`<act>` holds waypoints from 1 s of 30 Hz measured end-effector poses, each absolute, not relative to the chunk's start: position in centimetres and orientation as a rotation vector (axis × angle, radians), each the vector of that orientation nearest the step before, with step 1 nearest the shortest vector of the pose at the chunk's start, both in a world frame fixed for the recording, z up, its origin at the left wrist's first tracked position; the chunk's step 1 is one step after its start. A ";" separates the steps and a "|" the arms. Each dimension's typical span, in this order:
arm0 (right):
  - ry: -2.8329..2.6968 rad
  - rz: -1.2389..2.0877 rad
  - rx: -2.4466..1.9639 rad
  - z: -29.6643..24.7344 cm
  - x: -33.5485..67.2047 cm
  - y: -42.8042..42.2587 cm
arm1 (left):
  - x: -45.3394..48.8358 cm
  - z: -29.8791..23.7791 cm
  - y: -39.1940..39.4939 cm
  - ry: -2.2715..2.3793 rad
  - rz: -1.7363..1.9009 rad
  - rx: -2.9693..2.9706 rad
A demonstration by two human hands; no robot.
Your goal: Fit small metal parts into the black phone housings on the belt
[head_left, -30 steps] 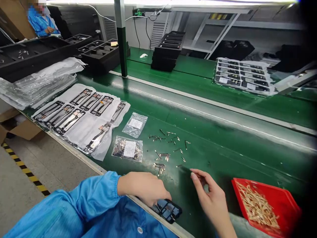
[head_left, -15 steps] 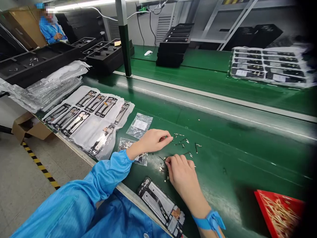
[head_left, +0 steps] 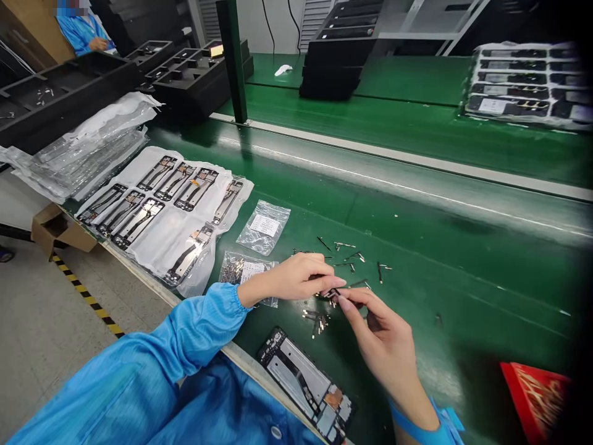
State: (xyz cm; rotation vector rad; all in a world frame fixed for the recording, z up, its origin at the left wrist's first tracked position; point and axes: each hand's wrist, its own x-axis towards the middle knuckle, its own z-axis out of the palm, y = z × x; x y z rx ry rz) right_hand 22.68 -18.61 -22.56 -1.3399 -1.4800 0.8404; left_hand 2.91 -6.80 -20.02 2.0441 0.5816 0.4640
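Over the green bench my hands come together at a small black flex cable (head_left: pixel 332 293) with shiny ends. My right hand (head_left: pixel 386 334) pinches it between thumb and fingertips. My left hand (head_left: pixel 296 276) meets it from the other side, fingers closed at the same piece and partly covering it. Loose flex cables (head_left: pixel 316 321) lie in a small heap just below the hands, and several more flex cables (head_left: pixel 351 255) are scattered beyond them. Near the front edge rests an opened phone body (head_left: pixel 303 386) with a dark ribbon along it.
To the left, a white padded sheet (head_left: pixel 176 228) carries several phone bodies. Two clear bags (head_left: pixel 265 225) with labels lie beside it. A red tray (head_left: pixel 532 395) of thin pieces stands at right. Black trays (head_left: pixel 194 80) and a person in blue (head_left: pixel 86 31) are at back left.
My right hand has lifted from the heap, turned palm inward and brought a flex cable to my left hand. My left hand has shifted slightly right and down. The view has tilted lower.
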 end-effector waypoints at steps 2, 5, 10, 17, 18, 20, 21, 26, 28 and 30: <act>-1.472 0.858 -1.324 -22.6 22.8 -18.6 | 2.8 -20.1 -6.8 0.590 0.474 2.059; -1.429 0.877 -1.333 -22.5 22.8 -18.6 | 2.9 -20.4 -7.0 0.609 0.530 2.049; -1.313 0.805 -1.322 -22.3 22.4 -18.5 | 3.8 -21.6 -9.0 0.550 0.749 1.846; -1.373 0.555 -1.434 -21.8 21.8 -20.4 | 5.6 -21.5 -12.1 0.520 0.640 1.205; -1.383 0.499 -1.475 -21.5 22.0 -21.2 | 5.8 -21.4 -12.2 0.565 0.680 1.147; -1.364 0.312 -1.592 -21.0 23.4 -23.6 | 5.8 -21.2 -12.1 0.602 0.752 1.029; -1.311 0.160 -1.673 -20.7 24.5 -25.1 | 5.7 -21.1 -11.8 0.606 0.768 0.987; -0.947 -0.529 -2.241 -20.0 32.8 -32.6 | 5.2 -20.7 -11.2 0.625 0.628 1.143; -1.006 -0.560 -2.346 -19.9 34.3 -33.7 | 5.2 -20.5 -11.6 0.607 0.499 1.199; -1.129 -0.491 -2.237 -19.8 33.4 -33.5 | 5.3 -20.4 -12.2 0.562 0.361 1.239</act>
